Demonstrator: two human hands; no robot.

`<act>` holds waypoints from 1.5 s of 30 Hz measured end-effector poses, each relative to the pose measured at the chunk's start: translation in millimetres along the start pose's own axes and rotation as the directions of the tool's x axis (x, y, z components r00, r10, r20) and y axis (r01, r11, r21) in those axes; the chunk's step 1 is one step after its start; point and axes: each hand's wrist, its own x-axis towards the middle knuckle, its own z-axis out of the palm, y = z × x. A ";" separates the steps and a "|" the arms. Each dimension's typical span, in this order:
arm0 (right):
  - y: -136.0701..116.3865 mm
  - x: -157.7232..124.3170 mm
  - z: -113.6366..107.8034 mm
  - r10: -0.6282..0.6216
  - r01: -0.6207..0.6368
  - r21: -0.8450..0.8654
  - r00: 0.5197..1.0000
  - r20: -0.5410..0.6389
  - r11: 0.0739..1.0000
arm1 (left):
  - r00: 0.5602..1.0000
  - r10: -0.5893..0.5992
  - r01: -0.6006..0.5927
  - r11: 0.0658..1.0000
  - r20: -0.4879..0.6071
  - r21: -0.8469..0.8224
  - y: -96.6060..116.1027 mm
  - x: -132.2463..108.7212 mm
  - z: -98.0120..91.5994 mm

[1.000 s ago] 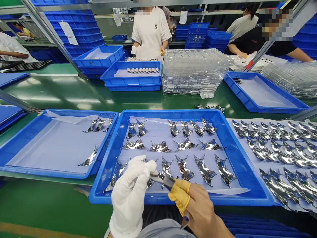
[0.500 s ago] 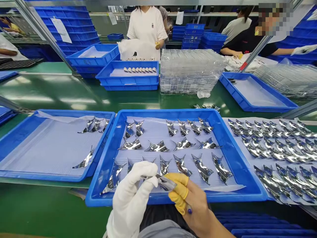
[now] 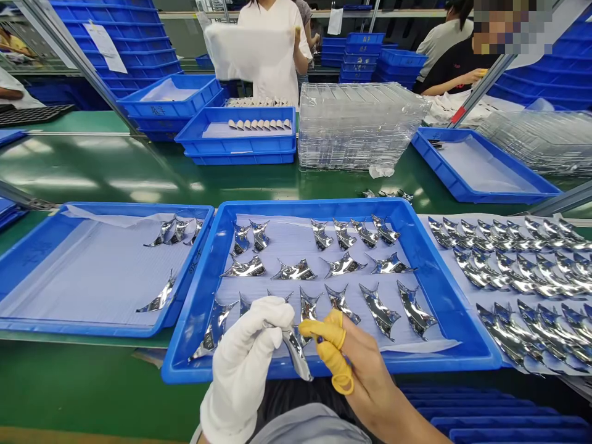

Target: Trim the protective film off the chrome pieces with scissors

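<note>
My left hand (image 3: 245, 357), in a white glove, pinches a curved, shiny chrome-like piece (image 3: 298, 357) over the near edge of the middle blue tray (image 3: 333, 368). The piece points down and to the right from the glove's fingertips. Just right of it is my right hand (image 3: 354, 354), with yellow finger covers on several fingers. Its fingers are bent together around a small thing with a dark blue end (image 3: 320, 339), mostly hidden. Similar mirror-bright pieces (image 3: 379, 311) lie in rows on white paper inside the tray, several partly behind the glove.
A left blue tray (image 3: 182, 314) holds a few shiny pieces (image 3: 160, 296). On the right, more pieces lie in rows on white paper (image 3: 444, 265). Across the green bench stand blue trays (image 3: 235, 145) and stacked clear plastic trays (image 3: 356, 129). A person lifts a white sheet (image 3: 250, 52).
The chrome-like piece has turned from lying across to pointing downward. My right fingers have come off its end and the blue end has moved up to them. The person opposite raised the white sheet.
</note>
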 end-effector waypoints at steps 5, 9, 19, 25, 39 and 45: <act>4.5 2.6 6.9 -0.091 0.093 0.028 0.994 -0.066 0.995 | 0.999 -0.040 0.040 0.999 0.014 -0.013 1.4 1.5 0.5; 0.5 4.3 7.8 -0.084 0.084 0.019 0.996 0.015 0.996 | 0.999 -0.036 0.037 0.999 0.013 -0.034 1.3 0.7 0.4; 7.8 1.4 13.0 -0.172 0.172 -0.006 0.985 -0.012 0.985 | 0.998 -0.029 0.033 0.996 0.054 -0.078 -1.4 -1.7 1.4; 10.7 -1.9 14.6 -0.170 0.170 -0.012 0.985 -0.009 0.985 | 0.999 -0.021 0.023 0.996 0.025 -0.090 -2.8 -3.5 2.9; 12.3 -4.2 20.1 -0.139 0.139 0.010 0.989 -0.052 0.990 | 0.999 -0.045 0.045 0.995 -0.005 -0.089 -3.3 -6.1 6.7; 7.9 2.3 19.9 -0.056 0.064 0.090 0.995 -0.084 0.994 | 0.999 -0.049 0.046 0.991 -0.019 -0.125 -3.4 -5.4 11.9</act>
